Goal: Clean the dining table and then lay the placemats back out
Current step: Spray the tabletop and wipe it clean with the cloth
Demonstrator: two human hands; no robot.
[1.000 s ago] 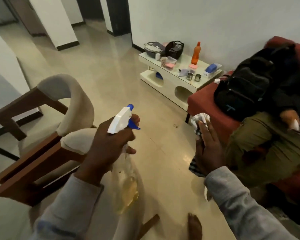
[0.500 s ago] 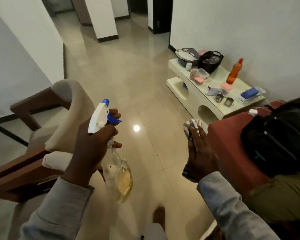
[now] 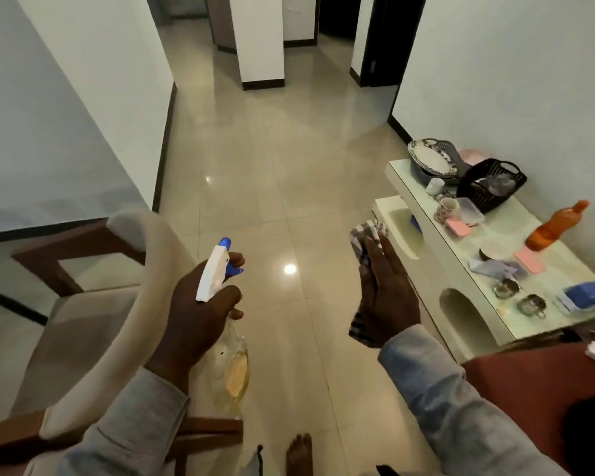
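Note:
My left hand (image 3: 200, 310) grips the neck of a clear spray bottle (image 3: 232, 369) with a white and blue trigger head and some yellowish liquid at the bottom. My right hand (image 3: 387, 300) holds a checked grey and white cloth (image 3: 366, 235) against its palm; the cloth sticks out past the fingertips and below the wrist. Both hands are raised over the tiled floor. No dining table or placemats are in view.
A cushioned wooden chair (image 3: 93, 324) stands close at the left. A low white side table (image 3: 488, 269) at the right carries plates, a black basket (image 3: 492, 185), cups and an orange bottle (image 3: 557, 226). A red sofa corner (image 3: 529, 389) lies lower right. A tiled hallway runs ahead.
The view has swung left and forward: the sofa and backpack have slid out to the right, and the hallway is now ahead. Both hands keep their hold on bottle and cloth.

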